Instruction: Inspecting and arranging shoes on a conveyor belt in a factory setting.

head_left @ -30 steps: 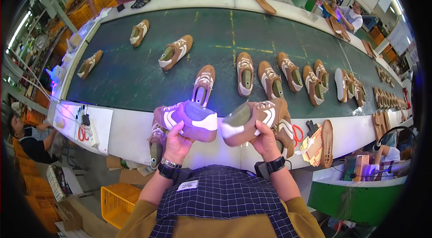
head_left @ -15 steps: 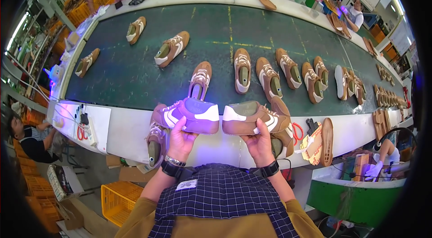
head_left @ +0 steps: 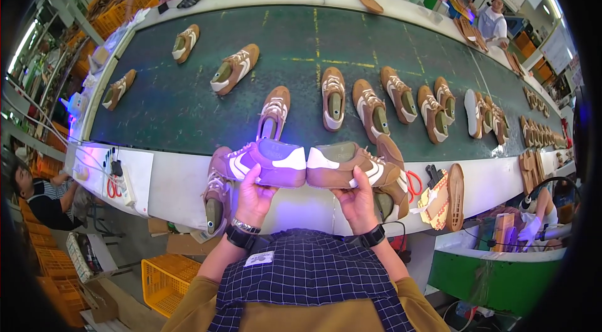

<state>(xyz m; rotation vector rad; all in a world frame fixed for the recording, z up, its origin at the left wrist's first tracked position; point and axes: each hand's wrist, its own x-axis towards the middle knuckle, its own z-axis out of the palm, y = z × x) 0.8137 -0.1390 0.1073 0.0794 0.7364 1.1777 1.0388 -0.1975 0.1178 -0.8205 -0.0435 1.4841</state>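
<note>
My left hand (head_left: 255,200) is closed round a brown sneaker (head_left: 264,167) with a white heel patch and white stripes, lit violet. In my right hand (head_left: 356,199) is a matching sneaker (head_left: 342,169), its toe turned right. The two heels face each other and appear to touch, above the white near ledge. Thumbs press the outer sides; most other fingers are hidden underneath. Another sneaker (head_left: 216,197) stands on the ledge left of my left hand. Beyond my right hand, another sneaker (head_left: 392,197) is partly covered by the held one.
Several brown sneakers stand on the green conveyor belt (head_left: 282,37). Red scissors (head_left: 414,185) and a brown sole (head_left: 456,197) lie right on the ledge; a power strip (head_left: 124,184) lies left. A yellow crate (head_left: 166,282) stands below. Other people work around the line.
The sneakers on the belt have shifted slightly left. My right hand has brought its sneaker a little left, closing the gap between the heels. Co-workers at the far left and right have shifted.
</note>
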